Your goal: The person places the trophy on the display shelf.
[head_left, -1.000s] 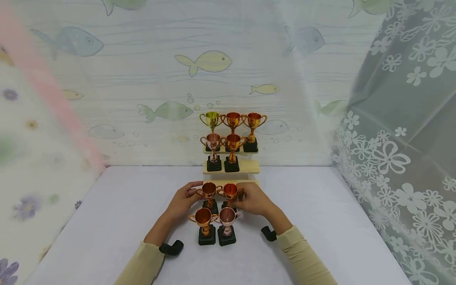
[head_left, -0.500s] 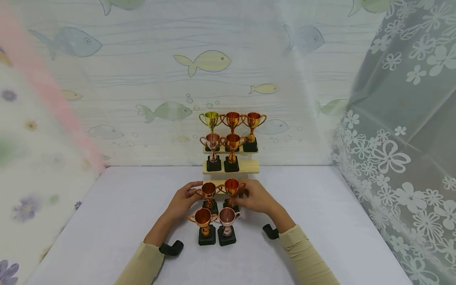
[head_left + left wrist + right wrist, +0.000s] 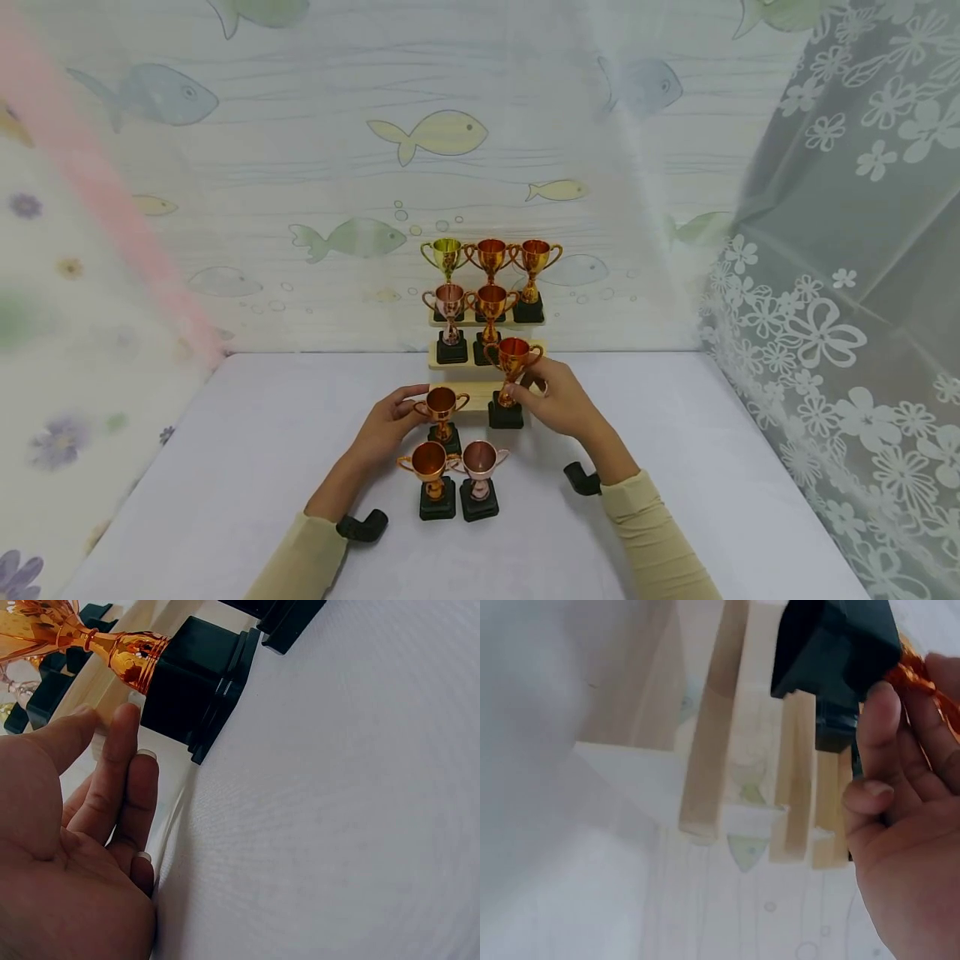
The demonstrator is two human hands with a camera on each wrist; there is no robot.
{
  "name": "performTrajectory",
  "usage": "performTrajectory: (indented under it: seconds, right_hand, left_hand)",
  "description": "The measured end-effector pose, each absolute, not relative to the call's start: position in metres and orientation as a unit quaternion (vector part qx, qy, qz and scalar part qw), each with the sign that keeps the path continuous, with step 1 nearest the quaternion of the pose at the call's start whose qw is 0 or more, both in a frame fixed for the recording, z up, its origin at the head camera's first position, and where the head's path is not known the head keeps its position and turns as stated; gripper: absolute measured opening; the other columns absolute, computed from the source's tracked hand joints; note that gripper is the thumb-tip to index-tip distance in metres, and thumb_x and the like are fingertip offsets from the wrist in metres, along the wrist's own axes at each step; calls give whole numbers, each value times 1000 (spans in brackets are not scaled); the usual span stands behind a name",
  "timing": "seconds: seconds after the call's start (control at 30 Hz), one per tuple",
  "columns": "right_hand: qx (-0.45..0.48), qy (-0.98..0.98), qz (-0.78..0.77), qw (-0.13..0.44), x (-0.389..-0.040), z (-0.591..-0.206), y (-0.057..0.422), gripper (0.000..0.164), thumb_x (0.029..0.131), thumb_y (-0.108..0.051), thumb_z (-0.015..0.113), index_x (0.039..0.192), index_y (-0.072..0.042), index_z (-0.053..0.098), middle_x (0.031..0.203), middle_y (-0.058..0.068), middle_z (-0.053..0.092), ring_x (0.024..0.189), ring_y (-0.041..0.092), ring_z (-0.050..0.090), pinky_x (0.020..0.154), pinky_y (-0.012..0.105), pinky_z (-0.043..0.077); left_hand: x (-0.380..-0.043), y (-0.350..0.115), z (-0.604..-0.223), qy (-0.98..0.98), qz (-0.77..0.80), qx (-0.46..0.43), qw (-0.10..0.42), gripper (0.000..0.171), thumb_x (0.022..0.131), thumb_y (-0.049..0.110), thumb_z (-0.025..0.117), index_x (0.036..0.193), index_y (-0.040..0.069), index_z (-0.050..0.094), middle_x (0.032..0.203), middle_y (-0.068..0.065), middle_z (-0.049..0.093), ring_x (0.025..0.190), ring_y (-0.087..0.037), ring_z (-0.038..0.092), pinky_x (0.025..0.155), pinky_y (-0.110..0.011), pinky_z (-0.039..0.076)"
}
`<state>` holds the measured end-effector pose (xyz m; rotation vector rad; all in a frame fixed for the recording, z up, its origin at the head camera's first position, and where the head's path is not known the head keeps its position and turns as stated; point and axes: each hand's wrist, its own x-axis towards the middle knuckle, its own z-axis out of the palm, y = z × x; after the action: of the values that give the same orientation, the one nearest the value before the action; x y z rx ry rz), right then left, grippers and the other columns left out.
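Observation:
My right hand grips a small copper-orange trophy by its stem. This trophy is raised in front of the lowest board of the wooden stepped rack; in the right wrist view its black base hangs clear of the boards. My left hand lies at the left end of that board, beside another copper trophy. Its fingers are extended and come close to the trophy's black base; contact is unclear. An orange trophy and a pink trophy stand in front on the table.
On the top board stand a yellow-gold trophy and two orange-gold ones. The middle board carries a pink trophy and an orange one. White cloth covers the table, with a fish-print curtain behind.
My right hand has lifted its copper trophy off the table and carried it up and right, towards the right part of the lowest board. My left hand has stayed in place.

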<state>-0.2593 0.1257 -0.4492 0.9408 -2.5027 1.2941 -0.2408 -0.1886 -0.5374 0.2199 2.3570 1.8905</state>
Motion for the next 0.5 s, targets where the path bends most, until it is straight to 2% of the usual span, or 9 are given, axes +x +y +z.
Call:
performTrajectory:
  seconds: [0.13, 0.37, 0.5]
  right_hand:
    - [315, -830, 442, 125, -263, -446, 129, 8, 96, -18, 66, 104, -16, 66, 87, -4, 67, 77, 15, 56, 65, 39, 44]
    - [283, -820, 454, 203, -267, -439, 128, 11, 96, -15, 66, 107, -12, 62, 91, 2, 63, 80, 16, 56, 70, 35, 47]
    - [269, -818, 453, 231, -272, -439, 126, 18, 97, -11, 65, 114, -11, 62, 95, 3, 62, 78, 17, 55, 69, 34, 46]
  left_hand:
    - [-240, -188, -538, 777, 623, 75, 54, 46, 99, 30, 64, 142, 21, 51, 115, 0, 73, 110, -18, 67, 105, -46, 46]
    - [-240, -187, -538, 775, 625, 81, 52, 46, 99, 29, 64, 142, 20, 51, 112, -2, 74, 108, -19, 68, 103, -44, 48]
    - [-240, -187, -538, 775, 625, 78, 53, 45, 99, 28, 63, 142, 20, 51, 114, -1, 74, 109, -19, 68, 103, -43, 48]
